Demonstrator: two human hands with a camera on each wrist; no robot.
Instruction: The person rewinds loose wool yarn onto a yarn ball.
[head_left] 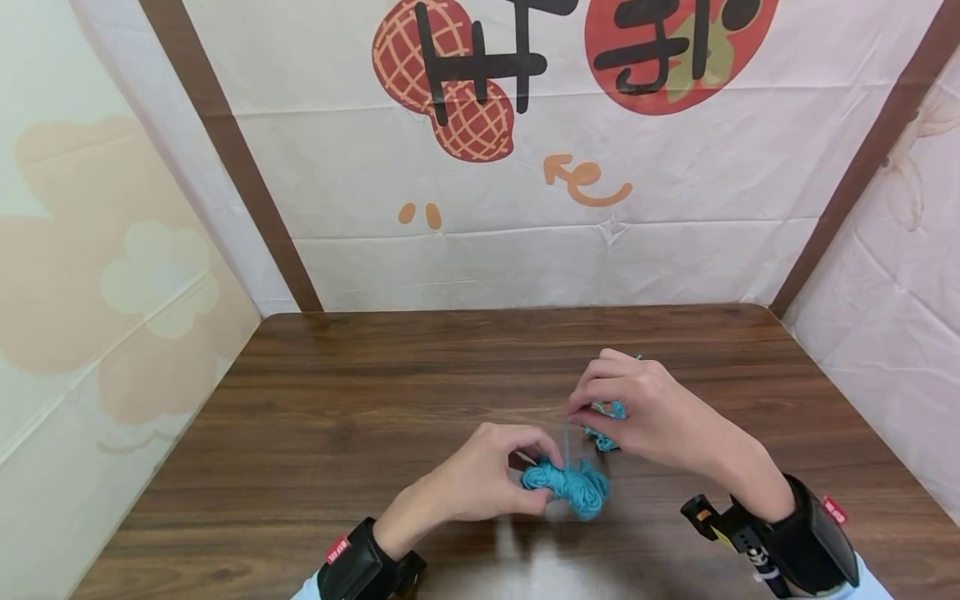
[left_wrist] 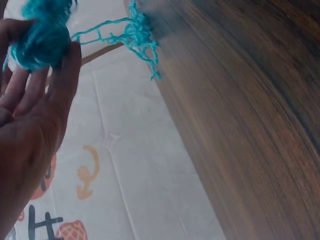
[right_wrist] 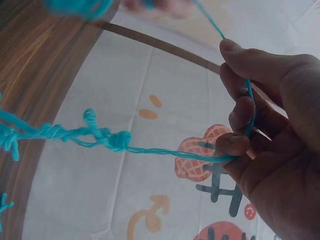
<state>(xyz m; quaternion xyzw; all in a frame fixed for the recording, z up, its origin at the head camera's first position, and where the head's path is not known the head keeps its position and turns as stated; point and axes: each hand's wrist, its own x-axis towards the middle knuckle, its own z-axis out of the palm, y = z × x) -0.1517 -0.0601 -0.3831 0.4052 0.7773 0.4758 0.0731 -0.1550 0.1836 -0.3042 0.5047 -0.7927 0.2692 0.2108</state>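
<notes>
My left hand (head_left: 495, 468), thumb and fingers part-closed, grips the turquoise yarn bundle (head_left: 576, 487) over the table's (head_left: 337, 408) near side, presumably steadying it; my right hand (head_left: 637, 407), fingers curled, pinches its strand (head_left: 567, 443) straight, perhaps for tension. Beyond, slightly right: knotted yarn (head_left: 602, 442). No container shows.

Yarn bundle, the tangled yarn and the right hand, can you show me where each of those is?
Yarn bundle (head_left: 575, 483): head view, near its narrow middle.
Tangled yarn (left_wrist: 138, 33): left wrist view, on its densest part.
Right hand (head_left: 640, 407): head view, back of the hand.
</notes>
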